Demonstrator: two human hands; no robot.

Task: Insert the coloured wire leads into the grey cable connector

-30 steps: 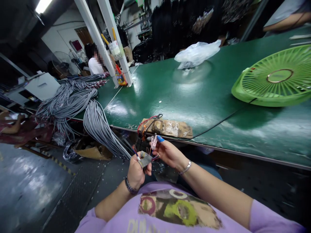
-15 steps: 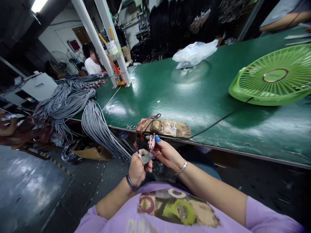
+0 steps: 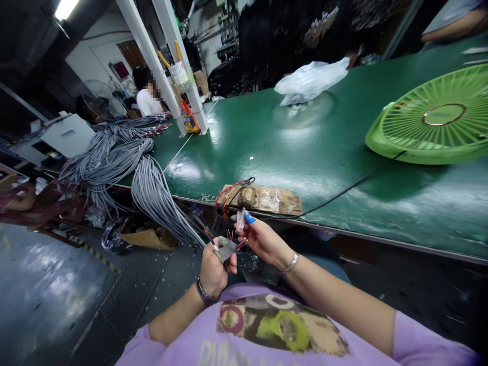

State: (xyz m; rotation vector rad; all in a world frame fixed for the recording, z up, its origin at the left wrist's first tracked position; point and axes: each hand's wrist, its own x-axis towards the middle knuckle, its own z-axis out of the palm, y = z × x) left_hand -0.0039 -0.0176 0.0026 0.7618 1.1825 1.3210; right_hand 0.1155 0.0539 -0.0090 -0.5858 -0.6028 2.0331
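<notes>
My left hand (image 3: 212, 268) is closed around a grey cable end, with a flat grey piece (image 3: 226, 249) between thumb and fingers. Thin coloured wires (image 3: 241, 244) fan out from it on the right, and more stick out at its upper left. To the right, my right hand (image 3: 265, 243) pinches a small pale pink piece (image 3: 240, 222), whose exact kind I cannot make out. Blue covering wraps the right thumb tip. Behind both hands, at the table edge, lies a worn wooden block (image 3: 272, 200) with red and black leads and an orange part on it.
A large bundle of grey cables (image 3: 152, 195) hangs over the edge of the green table (image 3: 229, 152) at left. A green fan (image 3: 442, 117) lies at right, its black cord running toward the block. Farther back are a plastic bag (image 3: 310, 82), white posts (image 3: 173, 61) and other people.
My left hand has drawn slightly left, away from my right hand. More thin wires now show standing up between them. The whole view has shifted a little.
</notes>
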